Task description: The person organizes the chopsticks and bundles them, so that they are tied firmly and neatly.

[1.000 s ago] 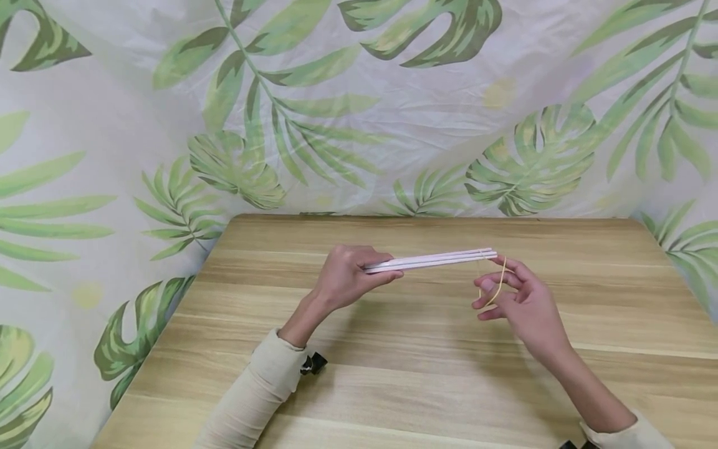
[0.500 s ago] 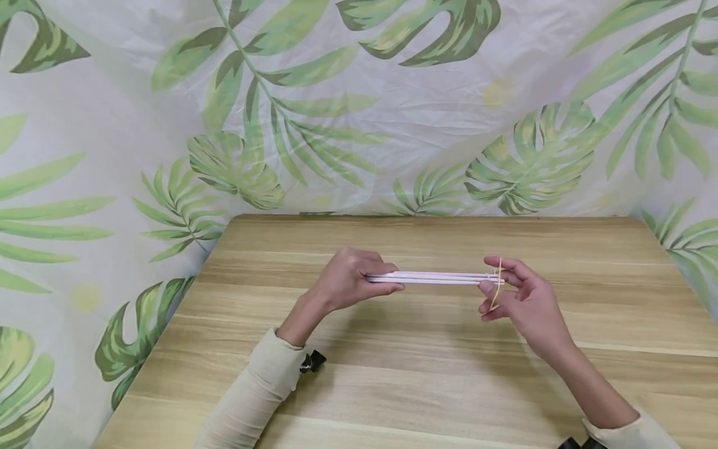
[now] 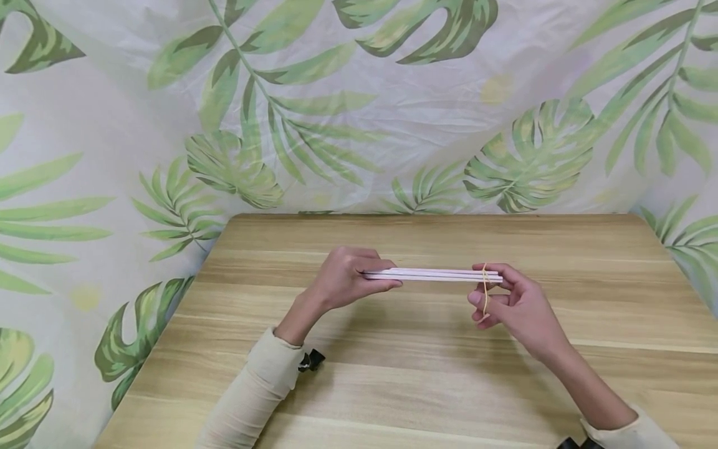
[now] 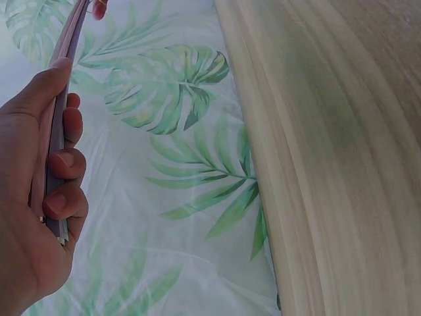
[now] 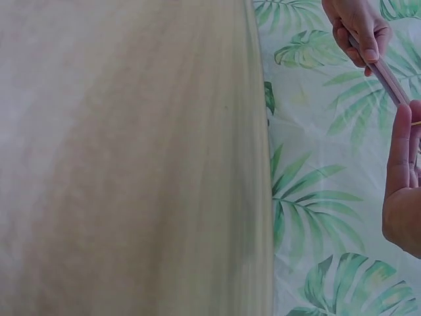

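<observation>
A bundle of thin pale pink sticks [image 3: 434, 274] is held level above the wooden table [image 3: 426, 386]. My left hand [image 3: 367, 279] grips its left end, thumb under and fingers on top; the left wrist view shows those fingers curled round the sticks [image 4: 60, 125]. A yellow rubber band [image 3: 485, 288] is looped over the bundle near its right end. My right hand [image 3: 489, 294] holds that band stretched on its thumb and fingers, which also touch the stick tips. In the right wrist view the sticks [image 5: 388, 79] run from my left hand [image 5: 358, 29] toward my right hand's fingers [image 5: 401, 151].
A leaf-print cloth [image 3: 359, 106] hangs behind and around the table. The table's far edge [image 3: 426, 216] lies just beyond the hands. A small black clip [image 3: 311, 360] sits at my left sleeve.
The bundle's right end dropped until level. My right hand brought the rubber band up over that end and slid it a little leftward along the sticks.
</observation>
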Demonstrator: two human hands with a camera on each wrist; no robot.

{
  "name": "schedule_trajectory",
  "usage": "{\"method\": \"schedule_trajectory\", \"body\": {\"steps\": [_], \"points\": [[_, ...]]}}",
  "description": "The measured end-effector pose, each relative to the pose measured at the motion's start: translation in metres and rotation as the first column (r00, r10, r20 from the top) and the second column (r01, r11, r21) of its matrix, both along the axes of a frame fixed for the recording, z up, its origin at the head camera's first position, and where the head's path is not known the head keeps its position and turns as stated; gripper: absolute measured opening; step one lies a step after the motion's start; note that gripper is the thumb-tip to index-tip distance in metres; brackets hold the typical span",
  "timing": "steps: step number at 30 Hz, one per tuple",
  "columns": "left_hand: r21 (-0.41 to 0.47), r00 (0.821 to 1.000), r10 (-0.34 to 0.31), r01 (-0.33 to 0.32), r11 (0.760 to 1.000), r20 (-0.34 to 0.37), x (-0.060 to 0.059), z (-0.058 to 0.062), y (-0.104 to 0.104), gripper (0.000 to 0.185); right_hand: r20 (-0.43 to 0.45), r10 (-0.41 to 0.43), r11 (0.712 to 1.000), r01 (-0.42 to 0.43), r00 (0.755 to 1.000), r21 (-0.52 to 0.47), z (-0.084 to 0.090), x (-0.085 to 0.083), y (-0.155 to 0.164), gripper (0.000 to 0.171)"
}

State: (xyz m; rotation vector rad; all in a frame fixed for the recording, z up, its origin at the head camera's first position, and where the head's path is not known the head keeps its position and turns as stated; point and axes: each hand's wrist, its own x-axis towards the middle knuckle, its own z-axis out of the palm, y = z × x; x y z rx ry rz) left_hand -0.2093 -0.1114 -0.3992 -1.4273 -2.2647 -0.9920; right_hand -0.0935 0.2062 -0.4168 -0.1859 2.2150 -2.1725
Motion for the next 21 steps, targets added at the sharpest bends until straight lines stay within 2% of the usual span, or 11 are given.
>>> {"method": "schedule_trajectory", "body": {"steps": [7,10,15,21], "points": [[0.021,0.999,0.044,-0.044,0.999,-0.024,0.000,0.003,-0.004,0.017,0.028,0.015,0.995,-0.017,1.000,0.095,0.005,0.000,0.001,0.018],[0.023,0.999,0.047,-0.047,0.999,-0.015,0.001,0.003,-0.003,0.017,0.037,0.029,0.993,-0.033,0.999,0.115,0.005,0.001,0.002,0.016],[0.024,1.000,0.012,-0.013,1.000,0.019,0.004,0.003,0.001,0.017,0.021,0.068,0.995,-0.069,0.997,0.079,0.001,0.003,0.000,0.014],[0.031,0.997,-0.019,0.017,0.999,0.070,0.008,-0.001,0.009,0.016,-0.006,0.077,0.997,-0.077,0.997,0.010,-0.003,0.004,-0.006,0.025]]}}
